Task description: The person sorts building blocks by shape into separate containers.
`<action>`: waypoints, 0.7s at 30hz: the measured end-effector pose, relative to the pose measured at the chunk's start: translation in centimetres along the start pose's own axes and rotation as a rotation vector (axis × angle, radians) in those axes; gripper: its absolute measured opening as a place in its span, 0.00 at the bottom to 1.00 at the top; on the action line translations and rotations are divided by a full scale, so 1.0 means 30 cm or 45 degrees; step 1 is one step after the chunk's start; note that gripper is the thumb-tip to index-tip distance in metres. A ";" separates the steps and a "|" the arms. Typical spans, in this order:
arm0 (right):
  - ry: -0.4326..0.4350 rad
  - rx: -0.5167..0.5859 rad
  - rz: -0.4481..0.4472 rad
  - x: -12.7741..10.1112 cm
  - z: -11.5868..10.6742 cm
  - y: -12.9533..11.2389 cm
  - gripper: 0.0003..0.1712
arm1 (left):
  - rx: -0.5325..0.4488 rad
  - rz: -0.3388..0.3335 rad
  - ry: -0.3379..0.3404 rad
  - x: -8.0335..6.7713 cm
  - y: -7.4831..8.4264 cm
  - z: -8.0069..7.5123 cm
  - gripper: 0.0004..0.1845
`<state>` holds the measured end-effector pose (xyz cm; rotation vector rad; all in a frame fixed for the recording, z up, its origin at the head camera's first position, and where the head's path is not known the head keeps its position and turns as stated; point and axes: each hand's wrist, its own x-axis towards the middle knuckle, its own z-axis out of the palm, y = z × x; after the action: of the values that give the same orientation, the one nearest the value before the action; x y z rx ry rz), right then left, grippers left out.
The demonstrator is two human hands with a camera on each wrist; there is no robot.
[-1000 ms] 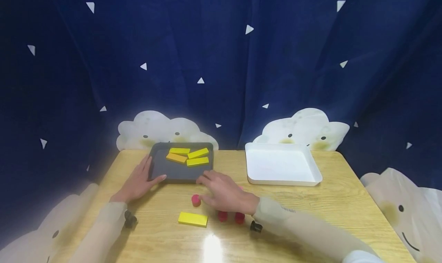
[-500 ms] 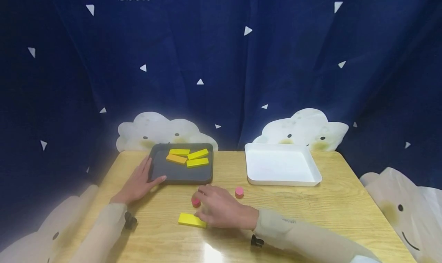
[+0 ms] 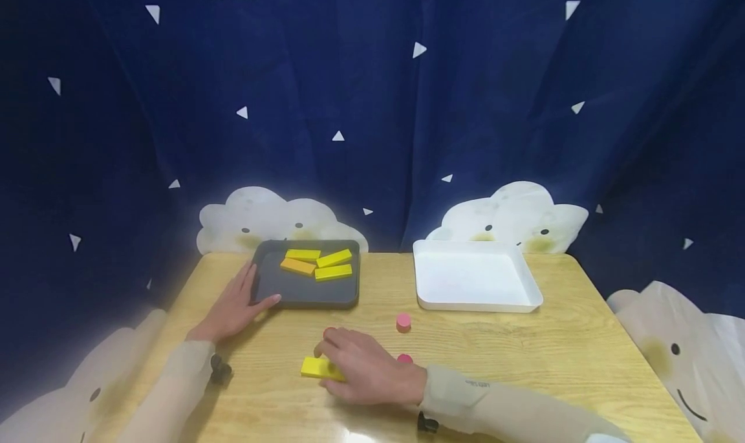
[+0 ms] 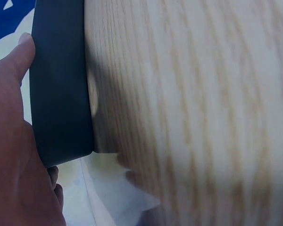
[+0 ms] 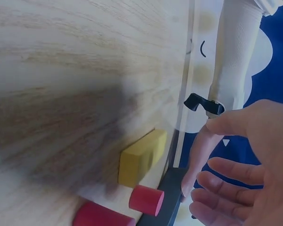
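My left hand (image 3: 231, 307) rests against the left side of a dark grey tray (image 3: 305, 294), its thumb at the near rim. Several yellow blocks (image 3: 334, 272) and an orange-yellow block (image 3: 297, 266) lie inside. My right hand (image 3: 368, 368) reaches over a yellow rectangular block (image 3: 317, 367) on the table, covering its right end in the head view. In the right wrist view, the fingers are loosely bent and apart from that yellow block (image 5: 144, 157). Beside the block stands a small red cylinder (image 5: 145, 200), with a larger-looking red cylinder (image 5: 104, 215) close by.
A white tray (image 3: 471, 306) stands at the table's back right. Between it and my right hand is a pink cylinder (image 3: 403, 323). One red cylinder (image 3: 405, 358) shows partly behind my right wrist. The wooden table (image 3: 524, 365) ends at a dark blue curtain (image 3: 372, 107).
My right hand has moved toward me, from above the red cylinders to the yellow block, uncovering the pink cylinder. The left hand stays at the grey tray.
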<state>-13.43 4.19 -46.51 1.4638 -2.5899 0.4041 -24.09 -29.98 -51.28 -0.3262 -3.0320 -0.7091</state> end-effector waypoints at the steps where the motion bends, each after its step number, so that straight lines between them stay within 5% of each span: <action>1: -0.003 -0.002 0.004 0.000 0.003 -0.002 0.22 | 0.001 0.000 -0.001 0.001 0.000 0.000 0.61; 21: -0.139 -0.034 0.101 0.022 0.102 -0.002 0.27 | -0.001 -0.015 -0.018 0.004 -0.005 0.000 0.62</action>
<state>-13.68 2.72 -49.24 1.4167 -2.7342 0.3056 -24.23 -30.09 -51.34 -0.3153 -3.0491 -0.7115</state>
